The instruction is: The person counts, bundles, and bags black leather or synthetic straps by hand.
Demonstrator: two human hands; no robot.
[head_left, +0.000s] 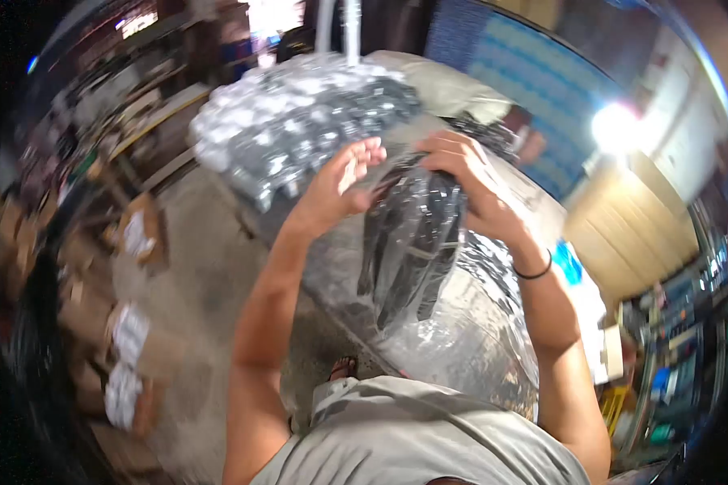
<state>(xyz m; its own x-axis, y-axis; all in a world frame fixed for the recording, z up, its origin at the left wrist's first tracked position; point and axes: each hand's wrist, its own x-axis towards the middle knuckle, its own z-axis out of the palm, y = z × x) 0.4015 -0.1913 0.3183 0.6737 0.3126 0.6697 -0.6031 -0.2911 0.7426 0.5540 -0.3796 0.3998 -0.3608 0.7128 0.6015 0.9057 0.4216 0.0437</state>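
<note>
A clear plastic bag (416, 234) with long black items inside hangs over the near part of the table (453, 339). My right hand (473, 182) has its fingers bent over the upper end of the bag and grips it there. My left hand (340, 186) is just left of the bag's top, fingers curved and apart, nothing between them. Beyond my hands lies a large heap of clear-wrapped packs (299, 113), dark and shiny. More clear plastic (501, 283) spreads over the table under my right forearm.
A pale sack (445, 85) lies behind the packs. Open cartons (141, 234) with white contents stand on the floor at left. To the right are a large cardboard sheet (631, 226), a bright lamp (615, 128) and crowded shelves (679, 323).
</note>
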